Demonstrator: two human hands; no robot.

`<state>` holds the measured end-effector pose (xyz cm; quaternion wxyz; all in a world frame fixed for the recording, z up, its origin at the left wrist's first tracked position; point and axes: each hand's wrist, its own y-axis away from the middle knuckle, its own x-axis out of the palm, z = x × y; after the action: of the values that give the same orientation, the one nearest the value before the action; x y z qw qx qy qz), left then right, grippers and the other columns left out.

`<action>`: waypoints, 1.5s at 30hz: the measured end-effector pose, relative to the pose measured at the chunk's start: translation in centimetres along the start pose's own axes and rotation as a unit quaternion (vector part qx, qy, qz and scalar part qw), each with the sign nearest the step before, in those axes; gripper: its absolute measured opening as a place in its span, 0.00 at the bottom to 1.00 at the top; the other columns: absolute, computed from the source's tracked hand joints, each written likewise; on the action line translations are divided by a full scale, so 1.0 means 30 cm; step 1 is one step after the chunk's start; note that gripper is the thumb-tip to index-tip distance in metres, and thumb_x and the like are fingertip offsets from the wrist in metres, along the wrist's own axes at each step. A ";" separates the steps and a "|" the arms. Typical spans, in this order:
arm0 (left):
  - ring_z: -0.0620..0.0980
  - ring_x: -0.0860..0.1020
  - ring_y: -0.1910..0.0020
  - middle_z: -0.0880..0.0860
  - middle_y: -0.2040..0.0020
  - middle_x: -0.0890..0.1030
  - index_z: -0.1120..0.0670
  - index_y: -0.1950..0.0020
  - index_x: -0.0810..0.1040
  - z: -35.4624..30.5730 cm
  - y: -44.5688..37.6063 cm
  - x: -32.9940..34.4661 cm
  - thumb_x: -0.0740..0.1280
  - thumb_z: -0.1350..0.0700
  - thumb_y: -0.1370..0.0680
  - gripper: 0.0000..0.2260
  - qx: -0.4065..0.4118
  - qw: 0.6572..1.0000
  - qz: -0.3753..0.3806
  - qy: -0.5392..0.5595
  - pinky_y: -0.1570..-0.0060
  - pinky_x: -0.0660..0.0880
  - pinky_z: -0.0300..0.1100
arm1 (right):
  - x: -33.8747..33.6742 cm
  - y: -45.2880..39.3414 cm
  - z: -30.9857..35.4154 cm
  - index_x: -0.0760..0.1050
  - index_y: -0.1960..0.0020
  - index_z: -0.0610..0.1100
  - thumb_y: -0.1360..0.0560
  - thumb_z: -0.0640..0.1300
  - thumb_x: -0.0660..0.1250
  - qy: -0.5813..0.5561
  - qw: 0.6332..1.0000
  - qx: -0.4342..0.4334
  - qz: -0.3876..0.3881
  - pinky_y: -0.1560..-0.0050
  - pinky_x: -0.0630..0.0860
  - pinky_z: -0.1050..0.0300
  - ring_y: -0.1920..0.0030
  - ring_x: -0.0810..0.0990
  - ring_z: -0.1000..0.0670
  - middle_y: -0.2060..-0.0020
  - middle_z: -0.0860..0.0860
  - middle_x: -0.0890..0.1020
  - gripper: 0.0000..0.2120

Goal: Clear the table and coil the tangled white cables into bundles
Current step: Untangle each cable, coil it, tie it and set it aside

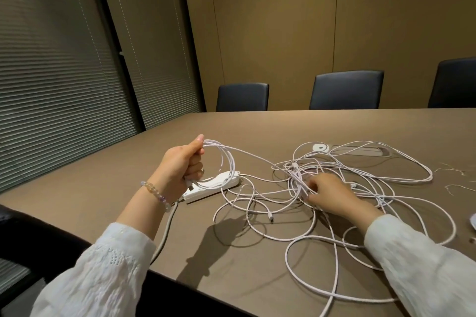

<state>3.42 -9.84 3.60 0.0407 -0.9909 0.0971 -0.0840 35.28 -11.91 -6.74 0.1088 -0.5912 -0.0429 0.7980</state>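
The tangled white cables (pixel 334 188) sprawl over the counter (pixel 128 188), the heap lying to our right. Our left hand (pixel 180 167) holds a few coiled loops (pixel 221 162) upright, fingers clamped round them; one strand runs rightward into the knot, where our right hand (pixel 329 193), the nearer one, pinches strands. A white power strip (pixel 213 185) lies beneath the coil.

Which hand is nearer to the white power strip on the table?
Left. The left hand holds a coil of cable just above the power strip, at its near end. The right hand is farther to the right, in the cable tangle.
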 end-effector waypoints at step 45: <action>0.45 0.53 0.77 0.49 0.73 0.56 0.56 0.66 0.72 0.095 0.032 -0.001 0.68 0.50 0.23 0.16 -0.037 0.982 0.107 -0.153 0.78 0.54 0.34 | -0.064 0.068 0.124 0.77 0.42 0.46 0.26 0.40 0.64 -0.079 0.994 -0.072 0.003 0.35 0.64 0.57 0.34 0.70 0.47 0.36 0.47 0.73 0.13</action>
<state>3.72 -10.59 0.69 0.0275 -0.9766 0.1987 0.0771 32.02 -14.11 -4.25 0.0599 -0.5330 -0.1070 0.8372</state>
